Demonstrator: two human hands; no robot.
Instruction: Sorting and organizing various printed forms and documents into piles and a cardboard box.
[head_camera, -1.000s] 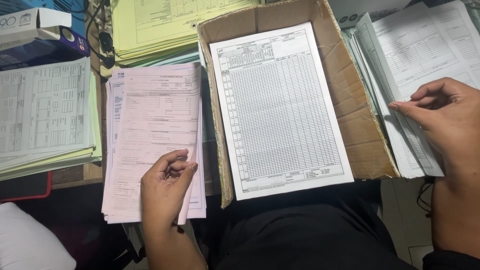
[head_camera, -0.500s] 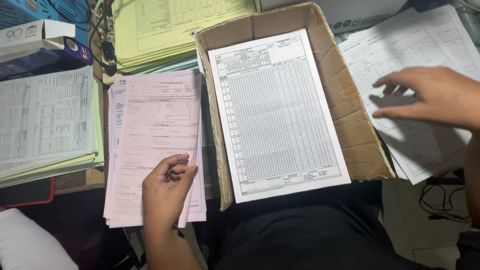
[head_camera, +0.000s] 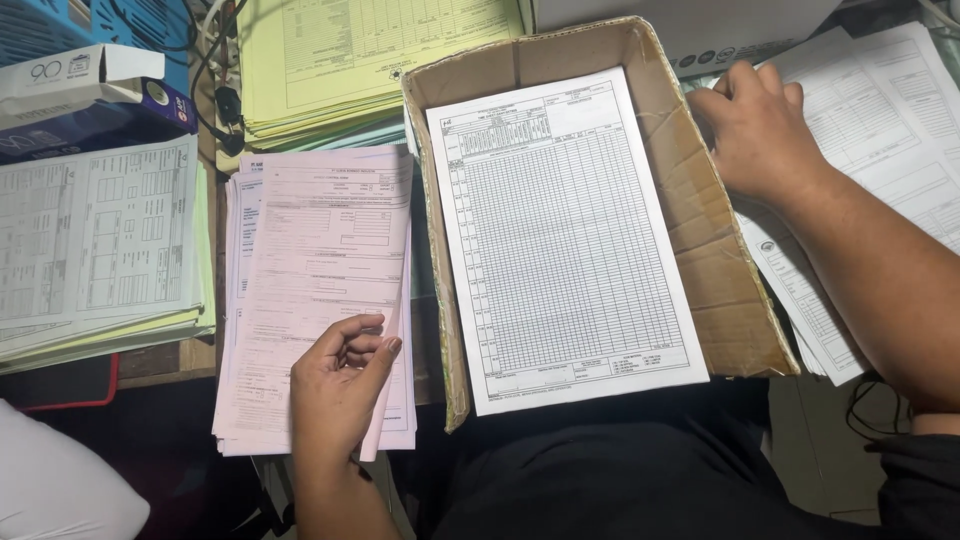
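Left hand (head_camera: 335, 385) sits on the bottom right corner of the pink form stack (head_camera: 320, 290), fingers curled in narrow, thumb and fingertips pinching the lifted edge of the top sheet. Right hand (head_camera: 755, 130) lies flat, palm down, fingers close together on the white paper stack (head_camera: 880, 130) at the far right, just past the right wall of the cardboard box (head_camera: 720, 290); I can't tell if it grips a sheet or only presses on it.

Risks as I judge them:
- The pinch could take two pink sheets instead of one; the edges are thin and sit tight together.
- The pink stack overhangs the near edge of the desk; a pull toward the body could drag the lower sheets off.
- The white stack is fanned and skewed, and its bottom corner hangs over the edge near the right forearm; a sideways drag could spill it.
- The box rests partly on the lap, with the gridded white sheet (head_camera: 565, 240) sticking out past its open near end; a knee shift could tip it.

Around:
- Yellow form stack (head_camera: 370, 60) behind the pink one, touching it at the back.
- White-on-green pile (head_camera: 100, 250) to the left, well apart from the hand.
- Small blue and white box (head_camera: 90, 90) and black cables (head_camera: 215, 90) at the top left.
- The box wall stands between the two hands, so any sheet passing across must go over it.
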